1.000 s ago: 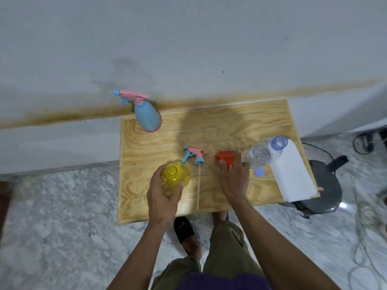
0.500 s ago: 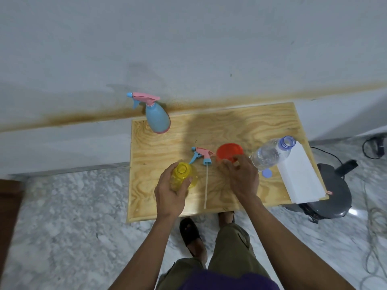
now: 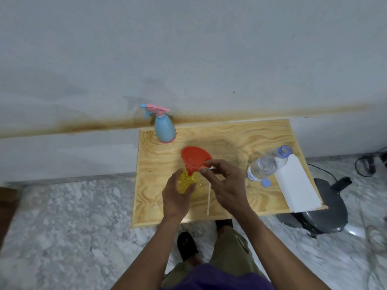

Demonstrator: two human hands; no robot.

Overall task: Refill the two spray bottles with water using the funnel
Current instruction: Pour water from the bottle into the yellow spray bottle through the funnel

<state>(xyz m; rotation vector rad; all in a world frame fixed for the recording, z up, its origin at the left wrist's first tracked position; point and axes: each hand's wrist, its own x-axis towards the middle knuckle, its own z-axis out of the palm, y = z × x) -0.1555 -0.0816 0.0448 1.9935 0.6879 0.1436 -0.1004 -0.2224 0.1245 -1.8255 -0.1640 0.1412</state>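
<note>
Funnel (image 3: 195, 156), red and tilted, sits with its spout in the neck of the yellow spray bottle (image 3: 187, 182) near the front of the wooden table (image 3: 230, 135); the right hand (image 3: 225, 183) pinches its rim between thumb and forefinger, other fingers loosely spread. The left hand (image 3: 176, 197) wraps the yellow bottle's body. No writing can be read anywhere. Beside the right hand stands an uncapped clear water bottle (image 3: 266, 164), its blue cap (image 3: 266, 182) lying just in front, white paper (image 3: 297, 185) alongside. A blue spray bottle (image 3: 164, 127) with pink trigger stands at the back left corner
</note>
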